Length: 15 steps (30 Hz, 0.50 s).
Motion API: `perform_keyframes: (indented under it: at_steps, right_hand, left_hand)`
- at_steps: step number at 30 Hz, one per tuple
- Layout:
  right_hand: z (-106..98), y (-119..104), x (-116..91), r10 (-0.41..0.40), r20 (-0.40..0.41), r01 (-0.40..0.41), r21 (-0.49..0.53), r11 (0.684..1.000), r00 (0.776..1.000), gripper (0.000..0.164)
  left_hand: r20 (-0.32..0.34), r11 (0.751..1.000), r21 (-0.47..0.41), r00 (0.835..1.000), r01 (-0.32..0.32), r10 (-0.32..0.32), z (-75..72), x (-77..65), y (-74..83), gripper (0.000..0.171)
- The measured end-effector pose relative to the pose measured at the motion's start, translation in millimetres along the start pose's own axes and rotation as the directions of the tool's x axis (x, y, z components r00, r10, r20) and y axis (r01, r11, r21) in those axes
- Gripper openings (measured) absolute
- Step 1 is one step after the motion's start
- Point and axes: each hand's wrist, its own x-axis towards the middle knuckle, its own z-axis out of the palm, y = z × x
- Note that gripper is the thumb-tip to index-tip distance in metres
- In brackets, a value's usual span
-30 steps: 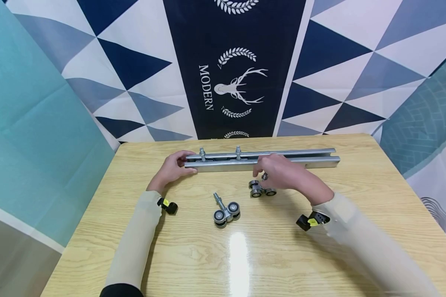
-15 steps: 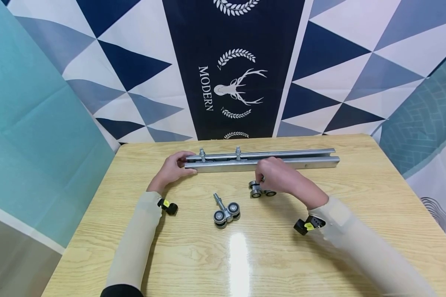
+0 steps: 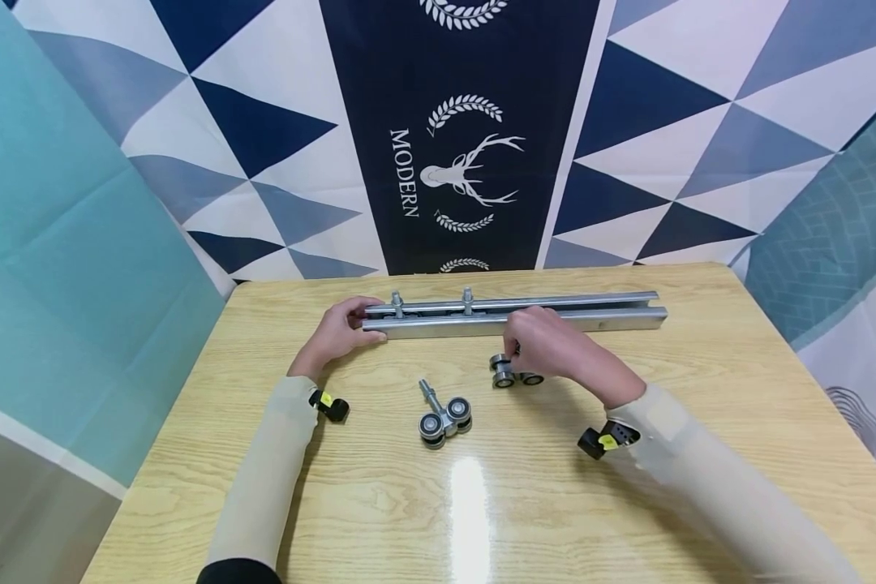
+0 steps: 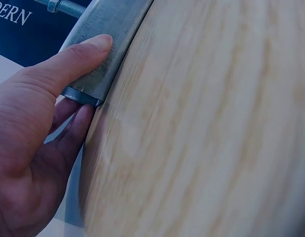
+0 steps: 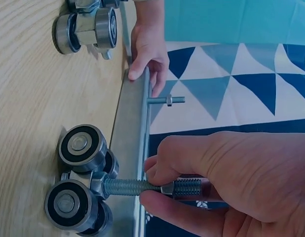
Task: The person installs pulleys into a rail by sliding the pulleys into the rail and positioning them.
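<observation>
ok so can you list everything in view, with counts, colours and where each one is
metal channel track: one, silver, lying along the table's far side
upright threaded bolts: two, silver, standing out of the track's slot, toward its left end
loose roller trolley: one, silver and black, mid-table
pinched roller trolley: one, silver and black, just in front of the track
table: one, light wood, under everything
deer-print backdrop: one, navy, blue and white, behind the table
teal panel: one, left
patterned sheet: one, teal and white, right
wrist cameras: two, black and yellow, one per wrist
sleeves: two, beige, forearms
left hand: one, bare, gripping the track's left end
right hand: one, bare, pinching a trolley's bolt
</observation>
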Motion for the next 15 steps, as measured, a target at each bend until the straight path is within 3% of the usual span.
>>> perform_keyframes:
  at_steps: [15]
  right_hand:
    - [-37,18,-8,0.004,-0.057,-0.006,-0.024,1.000,0.998,0.025]
  left_hand:
    - [0.002,1.000,0.015,1.000,-0.007,0.007,0.4,0.2,2.5,0.061]
